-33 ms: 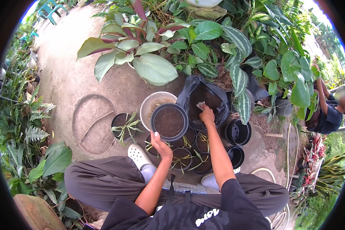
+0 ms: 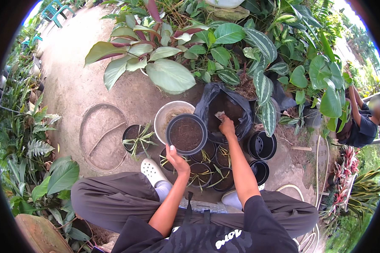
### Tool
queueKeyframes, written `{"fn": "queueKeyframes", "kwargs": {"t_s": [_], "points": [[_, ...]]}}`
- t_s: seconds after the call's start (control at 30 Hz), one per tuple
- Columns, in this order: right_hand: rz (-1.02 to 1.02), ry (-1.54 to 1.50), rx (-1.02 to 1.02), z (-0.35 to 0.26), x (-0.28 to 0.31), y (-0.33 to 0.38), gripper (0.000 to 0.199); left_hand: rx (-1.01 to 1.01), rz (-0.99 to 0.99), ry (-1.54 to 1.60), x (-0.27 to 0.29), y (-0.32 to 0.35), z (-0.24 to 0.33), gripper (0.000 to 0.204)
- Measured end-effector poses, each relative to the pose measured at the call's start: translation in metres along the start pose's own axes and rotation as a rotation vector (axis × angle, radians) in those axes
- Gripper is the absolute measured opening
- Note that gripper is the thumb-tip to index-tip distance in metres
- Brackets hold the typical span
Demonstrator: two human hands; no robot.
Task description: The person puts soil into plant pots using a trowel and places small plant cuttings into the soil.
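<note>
- Soil-filled black pot [image 2: 204, 137] is held by left hand [image 2: 178, 163], fingers clamped at its near-left edge; white basin [image 2: 159, 119] is overlapped.
- Pale piece [image 2: 219, 114] is pinched by right hand [image 2: 226, 126] within black bag's [image 2: 203, 113] rim.
- Nearside room is limited by potted plants [image 2: 199, 174].

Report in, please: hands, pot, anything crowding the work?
Left hand gripping soil-filled black pot. Right hand at open black plastic bag, pinching pale object. Planted pots crowded close by.

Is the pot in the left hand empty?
No, the pot in the left hand has brown soil spread across its inside.
</note>
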State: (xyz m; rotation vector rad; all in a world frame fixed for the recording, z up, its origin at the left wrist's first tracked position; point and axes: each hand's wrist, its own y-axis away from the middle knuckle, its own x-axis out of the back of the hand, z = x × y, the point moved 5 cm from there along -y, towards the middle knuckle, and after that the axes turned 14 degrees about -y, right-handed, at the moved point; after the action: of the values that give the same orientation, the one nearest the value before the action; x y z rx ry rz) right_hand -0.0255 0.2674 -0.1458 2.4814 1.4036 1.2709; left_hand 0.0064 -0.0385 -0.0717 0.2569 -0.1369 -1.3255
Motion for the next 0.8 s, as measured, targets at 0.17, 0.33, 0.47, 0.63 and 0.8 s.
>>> {"fn": "queueKeyframes", "kwargs": {"t_s": [0.17,0.33,0.47,0.63,0.8], "points": [[-0.052,-0.273,0.233,0.021,-0.020,-0.026,0.048,-0.008,0.005,0.000,-0.001,0.000,0.005,0.070],[-0.078,-0.158,0.313,-0.001,-0.021,-0.038,0.044,-0.040,0.083,-0.039,-0.001,0.002,0.014,0.058],[-0.079,-0.212,0.322,-0.003,-0.004,-0.026,0.043,-0.046,0.106,-0.063,-0.002,0.000,0.007,0.061],[-0.016,-0.172,0.387,-0.016,0.031,0.017,0.042,0.058,-0.028,-0.006,-0.005,0.006,0.021,0.067],[-0.013,-0.238,0.463,-0.044,0.074,0.060,0.040,0.086,-0.030,-0.087,-0.008,0.008,0.020,0.073]]}}
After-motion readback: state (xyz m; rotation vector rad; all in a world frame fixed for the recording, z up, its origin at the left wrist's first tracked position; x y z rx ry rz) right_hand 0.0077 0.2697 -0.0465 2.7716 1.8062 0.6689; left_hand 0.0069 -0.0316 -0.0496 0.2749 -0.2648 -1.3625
